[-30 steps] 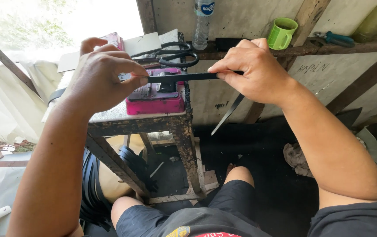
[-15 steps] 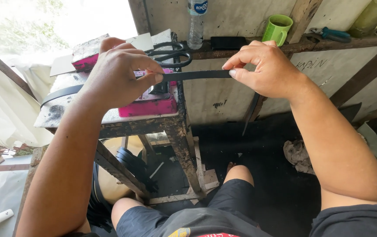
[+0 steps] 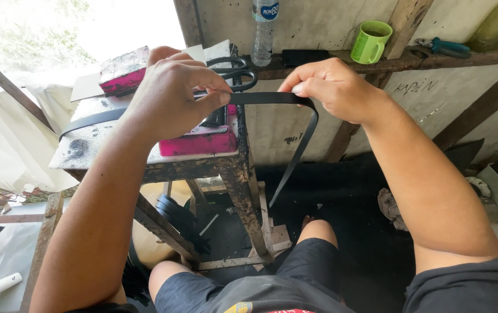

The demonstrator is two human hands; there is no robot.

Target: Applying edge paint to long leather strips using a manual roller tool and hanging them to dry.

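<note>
Looks like a makeshift backyard workshop: a scuffed wooden stand (image 3: 144, 165) is set against a bare plank wall (image 3: 318, 127), scissors (image 3: 234, 69) on it, pliers (image 3: 443, 47) and a green mug (image 3: 370, 42) kept on the ledge (image 3: 492, 57) above.

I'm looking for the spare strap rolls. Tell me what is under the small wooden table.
Under the wooden table a stack of black strap coils rests against a slanted brace, with scrap boards by the leg. The left forearm and the person's knees cover the rest.

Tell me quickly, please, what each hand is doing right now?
Left hand: closed, pinching the black strap above the small table.
Right hand: closed, pinching the same strap where it bends and hangs down.
</note>
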